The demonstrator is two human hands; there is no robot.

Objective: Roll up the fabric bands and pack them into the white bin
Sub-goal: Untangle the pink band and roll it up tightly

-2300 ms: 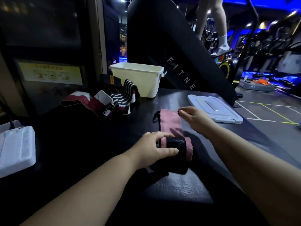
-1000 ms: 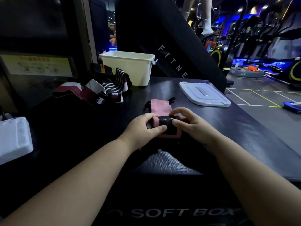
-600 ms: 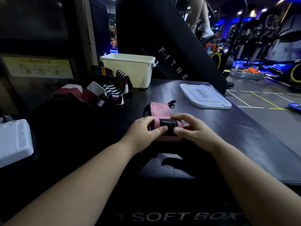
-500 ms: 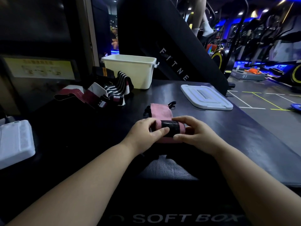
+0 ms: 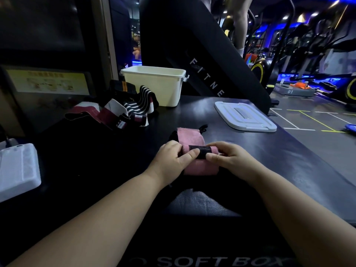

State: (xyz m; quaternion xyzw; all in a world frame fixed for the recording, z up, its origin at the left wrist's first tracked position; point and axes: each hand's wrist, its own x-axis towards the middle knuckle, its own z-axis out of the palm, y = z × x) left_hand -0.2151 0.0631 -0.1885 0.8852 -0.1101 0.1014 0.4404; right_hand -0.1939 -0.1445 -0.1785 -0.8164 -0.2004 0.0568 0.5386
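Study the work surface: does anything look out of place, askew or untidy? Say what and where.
Nothing looks spilled or damaged. The untidy spot is the heap of bands beside the white bin: tangled, overlapping, unrolled. The lid lies flat, apart from the bin, at right. The left hand and right hand pinch the pink band.

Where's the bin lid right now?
Head view, right of centre: white lid lies flat on the black platform, right of the white bin, beyond the right hand.
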